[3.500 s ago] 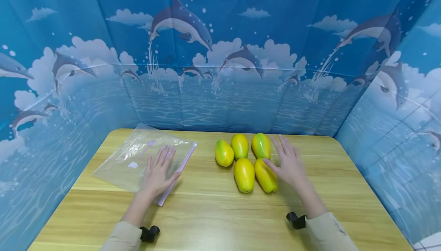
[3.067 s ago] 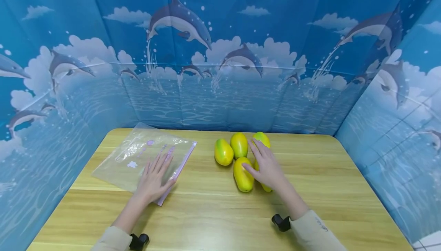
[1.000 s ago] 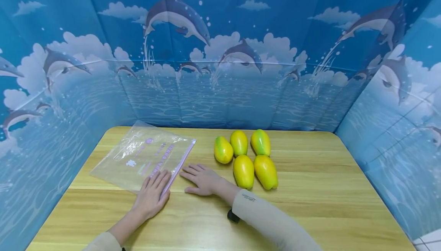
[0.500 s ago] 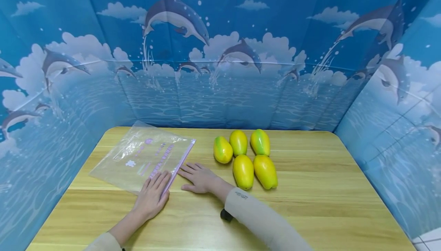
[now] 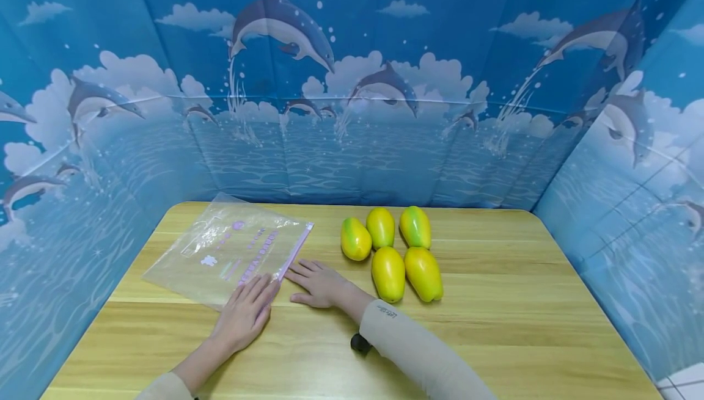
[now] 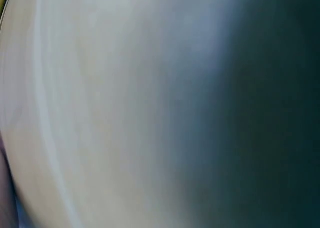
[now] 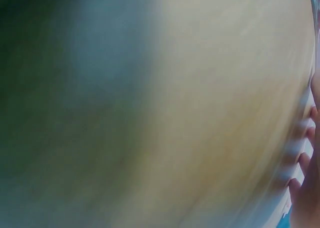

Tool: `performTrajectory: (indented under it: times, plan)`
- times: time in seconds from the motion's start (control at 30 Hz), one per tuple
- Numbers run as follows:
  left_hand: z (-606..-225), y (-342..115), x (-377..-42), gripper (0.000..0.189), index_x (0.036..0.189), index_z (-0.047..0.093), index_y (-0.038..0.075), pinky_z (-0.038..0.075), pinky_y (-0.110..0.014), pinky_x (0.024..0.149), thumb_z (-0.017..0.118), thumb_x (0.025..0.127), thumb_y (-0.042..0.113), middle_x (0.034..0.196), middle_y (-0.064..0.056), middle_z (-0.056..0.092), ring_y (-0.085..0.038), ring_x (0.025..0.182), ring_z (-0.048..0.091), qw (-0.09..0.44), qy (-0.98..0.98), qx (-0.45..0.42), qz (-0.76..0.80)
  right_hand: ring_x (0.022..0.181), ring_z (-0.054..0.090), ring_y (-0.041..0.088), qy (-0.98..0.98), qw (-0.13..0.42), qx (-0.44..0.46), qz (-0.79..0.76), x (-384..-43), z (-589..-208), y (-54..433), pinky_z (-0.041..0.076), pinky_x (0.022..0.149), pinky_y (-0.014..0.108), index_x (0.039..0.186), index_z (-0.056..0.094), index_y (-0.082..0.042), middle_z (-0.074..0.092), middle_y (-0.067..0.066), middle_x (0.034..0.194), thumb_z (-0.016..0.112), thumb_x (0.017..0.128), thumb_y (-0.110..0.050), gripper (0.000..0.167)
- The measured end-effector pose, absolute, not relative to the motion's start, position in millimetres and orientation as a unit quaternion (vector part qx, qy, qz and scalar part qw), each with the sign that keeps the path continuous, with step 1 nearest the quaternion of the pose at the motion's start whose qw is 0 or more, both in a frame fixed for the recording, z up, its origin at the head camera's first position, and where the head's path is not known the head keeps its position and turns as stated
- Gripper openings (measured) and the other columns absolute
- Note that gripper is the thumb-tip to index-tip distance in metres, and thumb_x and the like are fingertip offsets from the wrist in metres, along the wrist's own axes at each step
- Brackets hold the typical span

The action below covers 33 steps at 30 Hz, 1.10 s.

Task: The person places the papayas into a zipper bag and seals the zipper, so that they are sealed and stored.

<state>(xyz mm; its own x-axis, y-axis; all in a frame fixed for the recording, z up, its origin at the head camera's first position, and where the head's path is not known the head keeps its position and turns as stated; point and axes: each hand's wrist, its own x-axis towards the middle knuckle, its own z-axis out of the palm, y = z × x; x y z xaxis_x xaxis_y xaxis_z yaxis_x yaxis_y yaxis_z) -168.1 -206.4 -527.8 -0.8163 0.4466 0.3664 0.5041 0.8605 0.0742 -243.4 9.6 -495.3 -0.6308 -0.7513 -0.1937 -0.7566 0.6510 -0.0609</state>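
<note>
A clear zip bag (image 5: 220, 247) with purple print lies flat at the table's left, its purple zip strip (image 5: 297, 250) facing right. My left hand (image 5: 242, 317) rests on the near end of that strip, fingers extended, covering the corner. My right hand (image 5: 319, 286) lies palm down just right of the strip, fingers spread, fingertips at its edge; whether they touch it is unclear. In the right wrist view, fingers (image 7: 305, 165) show at the right margin. Only a sliver of the left hand (image 6: 7, 195) appears in the blurred left wrist view.
Several yellow fruits with green patches, mango- or papaya-like, stand grouped right of the bag, among them a front one (image 5: 388, 275) near my right forearm. The wooden table (image 5: 522, 302) ends at a blue dolphin curtain (image 5: 363, 156) behind and on both sides.
My right hand has left the fruits and crossed left to the bag's zip strip. The left hand has slid nearer, down to the strip's near end, its fingers lately shifting slightly right.
</note>
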Motion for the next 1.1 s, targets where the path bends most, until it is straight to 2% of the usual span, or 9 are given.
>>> performTrajectory:
  times: [0.3, 0.63, 1.1]
  plan:
    - [-526.7, -205.3, -167.2, 0.048, 0.135, 0.045, 0.014, 0.035, -0.053, 0.103, 0.048, 0.087, 0.021, 0.140, -0.012, 0.041, -0.032, 0.125, 0.039, 0.170, -0.943, -0.278, -0.057, 0.139, 0.006, 0.014, 0.903, 0.107, -0.416, 0.006, -244.1, -496.0, 10.2, 0.011, 0.117, 0.034, 0.147, 0.011, -0.030, 0.008, -0.009, 0.153, 0.023, 0.093, -0.055, 0.061]
    - [-527.3, -204.9, -167.6, 0.048, 0.130, 0.050, 0.008, 0.039, -0.051, 0.099, 0.052, 0.084, 0.018, 0.137, -0.015, 0.043, -0.034, 0.123, 0.041, 0.188, -0.937, -0.290, -0.055, 0.139, 0.008, 0.015, 0.901, 0.103, -0.421, -0.002, -243.0, -493.6, 11.1, 0.012, 0.116, 0.034, 0.147, 0.012, -0.029, 0.010, -0.008, 0.153, 0.025, 0.094, -0.054, 0.061]
    - [-526.5, -204.0, -166.5, 0.050, 0.132, 0.046, 0.004, 0.043, -0.048, 0.097, 0.049, 0.085, 0.022, 0.139, -0.011, 0.043, -0.034, 0.121, 0.044, 0.196, -0.938, -0.284, -0.022, 0.139, 0.008, 0.017, 0.897, 0.096, -0.431, 0.004, -242.4, -492.7, 11.9, 0.013, 0.116, 0.035, 0.147, 0.012, -0.027, 0.007, -0.006, 0.153, 0.025, 0.094, -0.053, 0.060]
